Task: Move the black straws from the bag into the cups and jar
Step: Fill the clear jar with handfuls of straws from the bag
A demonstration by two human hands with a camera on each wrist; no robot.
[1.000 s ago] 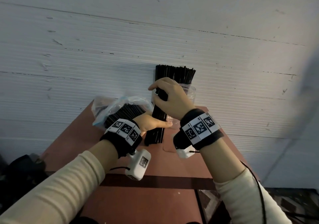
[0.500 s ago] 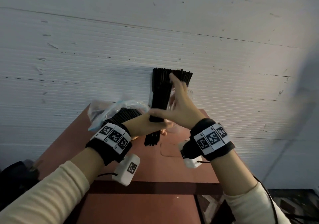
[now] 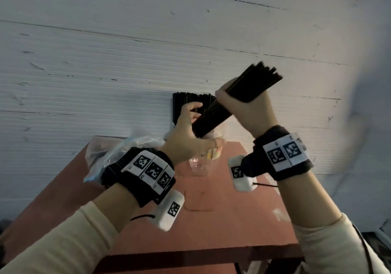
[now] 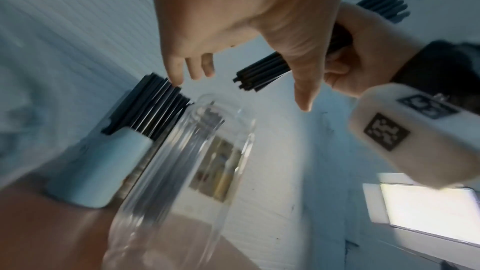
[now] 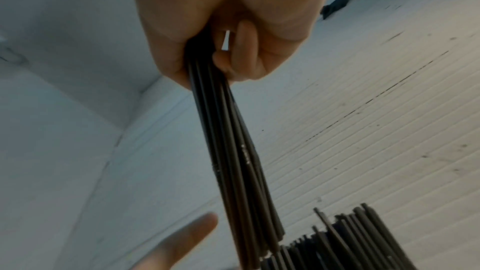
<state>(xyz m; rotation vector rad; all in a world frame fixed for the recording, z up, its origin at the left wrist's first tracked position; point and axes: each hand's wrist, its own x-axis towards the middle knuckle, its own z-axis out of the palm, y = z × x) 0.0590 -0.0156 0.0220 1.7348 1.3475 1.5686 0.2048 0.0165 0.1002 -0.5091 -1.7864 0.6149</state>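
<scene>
My right hand (image 3: pixel 237 98) grips a bundle of black straws (image 3: pixel 213 115) near its upper end, tilted, with the lower end down to the left. That end hangs just above the clear jar (image 3: pixel 203 161) with a label. My left hand (image 3: pixel 203 125) is open beside the lower end, fingers and thumb spread on either side of it (image 4: pixel 246 89). Behind the jar a pale blue cup (image 4: pixel 103 161) is full of upright black straws (image 3: pixel 190 100). The plastic bag (image 3: pixel 118 153) with more straws lies at the left, behind my left wrist.
Everything stands on a small red-brown table (image 3: pixel 211 221) pushed against a white ribbed wall (image 3: pixel 105 62). The table's front edge is near my forearms. A bright window (image 4: pixel 428 208) shows in the left wrist view.
My right hand closed round the bundle, lifted it up to the right and tilted it. My left hand let go of the bundle's lower part and opened.
</scene>
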